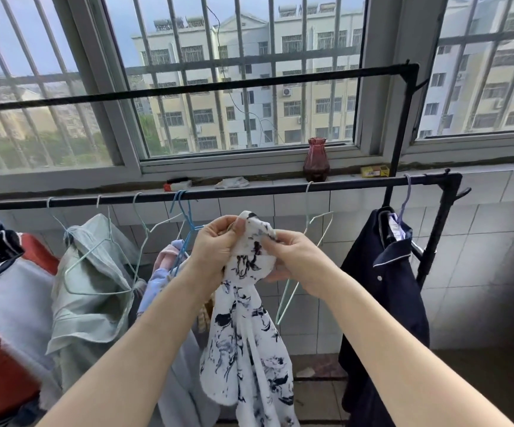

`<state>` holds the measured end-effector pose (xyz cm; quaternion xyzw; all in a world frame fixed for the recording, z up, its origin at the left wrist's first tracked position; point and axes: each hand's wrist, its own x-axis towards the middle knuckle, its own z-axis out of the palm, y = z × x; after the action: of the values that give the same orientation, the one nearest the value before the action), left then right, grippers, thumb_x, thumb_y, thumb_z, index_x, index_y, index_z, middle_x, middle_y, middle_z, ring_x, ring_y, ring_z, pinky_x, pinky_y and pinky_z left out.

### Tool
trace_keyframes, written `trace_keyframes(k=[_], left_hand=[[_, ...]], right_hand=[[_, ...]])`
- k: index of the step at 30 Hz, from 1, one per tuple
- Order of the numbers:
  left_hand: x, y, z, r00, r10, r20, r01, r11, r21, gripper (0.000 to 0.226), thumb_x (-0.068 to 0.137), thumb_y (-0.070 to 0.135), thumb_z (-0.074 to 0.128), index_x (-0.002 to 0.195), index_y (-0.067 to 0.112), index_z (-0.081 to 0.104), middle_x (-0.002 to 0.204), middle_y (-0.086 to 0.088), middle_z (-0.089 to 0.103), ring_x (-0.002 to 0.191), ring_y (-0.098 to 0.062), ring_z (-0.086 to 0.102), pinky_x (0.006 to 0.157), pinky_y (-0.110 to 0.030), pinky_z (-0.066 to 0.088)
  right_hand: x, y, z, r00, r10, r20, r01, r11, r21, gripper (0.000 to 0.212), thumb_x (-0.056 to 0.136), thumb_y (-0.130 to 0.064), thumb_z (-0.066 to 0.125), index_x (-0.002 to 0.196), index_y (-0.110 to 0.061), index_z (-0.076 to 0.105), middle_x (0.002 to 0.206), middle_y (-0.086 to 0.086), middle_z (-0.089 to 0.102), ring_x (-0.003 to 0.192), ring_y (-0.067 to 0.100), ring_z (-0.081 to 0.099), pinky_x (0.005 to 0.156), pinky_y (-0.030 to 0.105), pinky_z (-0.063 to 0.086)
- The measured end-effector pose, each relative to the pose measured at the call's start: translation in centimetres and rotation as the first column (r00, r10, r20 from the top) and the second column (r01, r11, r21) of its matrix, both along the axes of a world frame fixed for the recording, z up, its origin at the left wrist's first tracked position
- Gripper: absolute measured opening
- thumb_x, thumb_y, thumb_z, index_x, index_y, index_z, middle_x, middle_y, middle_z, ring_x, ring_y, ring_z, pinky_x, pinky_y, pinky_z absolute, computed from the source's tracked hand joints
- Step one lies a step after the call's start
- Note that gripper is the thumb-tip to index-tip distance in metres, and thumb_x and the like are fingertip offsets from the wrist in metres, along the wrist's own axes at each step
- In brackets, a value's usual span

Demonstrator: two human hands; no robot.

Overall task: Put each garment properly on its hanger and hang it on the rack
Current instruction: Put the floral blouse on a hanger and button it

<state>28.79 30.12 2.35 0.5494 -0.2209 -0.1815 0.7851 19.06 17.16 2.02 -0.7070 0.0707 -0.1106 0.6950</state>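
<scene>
a white garment with a dark floral print (243,328) is being held up in front of the rack's lower bar (249,190), below the bar and not touching it. its upper end is being bunched between both hands while the rest is hanging down loosely between the forearms. the left hand (215,251) is being curled around the bunched top of the fabric, with the thumb pressed against the cloth near the top. the right hand (295,257) is being used to pinch a fold of the same fabric just beside the left hand, fingers bent around it. whether a hanger is inside the garment cannot be told.

an empty pale green wire hanger (308,248) is being carried by the bar just behind the right hand. to the left, a sage green garment (92,282) is being draped over wire hangers, with a red and white garment (6,318) at the far left edge. blue hangers (184,229) are being hung behind the left hand, with pale lilac clothing (160,282) beneath. at the right, a navy shirt (385,288) is being held on a lilac hanger (405,198). a dark red glass vase (316,160) and a small yellow box (375,171) are being kept on the window sill (265,179).
</scene>
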Motion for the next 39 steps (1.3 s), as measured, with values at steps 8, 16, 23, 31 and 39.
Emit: trace_keyframes(k=[8, 16, 23, 31, 39], left_hand=[[-0.1, 0.0, 0.2, 1.0, -0.007, -0.007, 0.007, 1.0, 0.013, 0.016, 0.096, 0.021, 0.055, 0.088, 0.009, 0.061, 0.073, -0.005, 0.07, 0.061, -0.016, 0.067, 0.055, -0.031, 0.059], [-0.6, -0.9, -0.1, 0.999, 0.011, -0.049, -0.012, 1.0, -0.008, 0.016, 0.099, 0.02, 0.052, 0.096, 0.006, 0.058, 0.072, -0.008, 0.069, 0.06, -0.018, 0.067, 0.056, -0.033, 0.06], [1.6, 2.4, -0.9, 0.97, -0.125, 0.209, 0.043, 0.934, 0.355, 0.056, 0.068, 0.038, 0.087, 0.115, 0.019, 0.062, 0.102, -0.007, 0.07, 0.087, -0.021, 0.069, 0.079, -0.034, 0.058], [3.2, 3.0, -1.2, 0.972, 0.166, 0.168, -0.2, 0.957, 0.211, 0.013, 0.095, 0.013, 0.062, 0.083, 0.011, 0.066, 0.069, 0.0, 0.065, 0.061, -0.012, 0.058, 0.06, -0.022, 0.05], [1.5, 1.0, 0.8, 0.974, 0.055, 0.221, -0.099, 0.976, 0.194, 0.027, 0.09, -0.011, 0.054, 0.086, 0.011, 0.069, 0.079, -0.006, 0.068, 0.071, -0.018, 0.061, 0.065, -0.026, 0.052]], right_hand=[[-0.5, -0.4, -1.1, 0.997, 0.071, 0.034, -0.076, 0.975, 0.208, 0.025, 0.093, 0.001, 0.06, 0.116, -0.005, 0.065, 0.098, 0.017, 0.066, 0.072, 0.023, 0.071, 0.058, 0.036, 0.06], [0.1, 0.7, -0.7, 1.0, 0.001, 0.02, 0.001, 0.991, -0.133, 0.027, 0.086, 0.012, 0.053, 0.1, -0.006, 0.068, 0.082, 0.008, 0.071, 0.071, 0.021, 0.07, 0.061, 0.038, 0.061], [0.4, -3.7, 0.0, 0.862, -0.467, 0.196, 0.493, 0.863, -0.109, 0.029, 0.093, -0.008, 0.052, 0.072, -0.021, 0.067, 0.081, 0.008, 0.07, 0.081, 0.032, 0.067, 0.077, 0.053, 0.058], [-1.0, -7.3, -0.2, 0.911, -0.41, -0.049, 0.411, 0.911, 0.037, 0.022, 0.094, 0.004, 0.044, 0.096, -0.011, 0.06, 0.096, 0.012, 0.067, 0.075, 0.027, 0.068, 0.066, 0.041, 0.059], [-0.5, -3.5, 1.4, 0.955, -0.252, 0.159, 0.28, 0.941, -0.188, 0.029, 0.096, -0.009, 0.053, 0.12, -0.019, 0.063, 0.106, -0.001, 0.071, 0.104, 0.013, 0.064, 0.095, 0.032, 0.049]])
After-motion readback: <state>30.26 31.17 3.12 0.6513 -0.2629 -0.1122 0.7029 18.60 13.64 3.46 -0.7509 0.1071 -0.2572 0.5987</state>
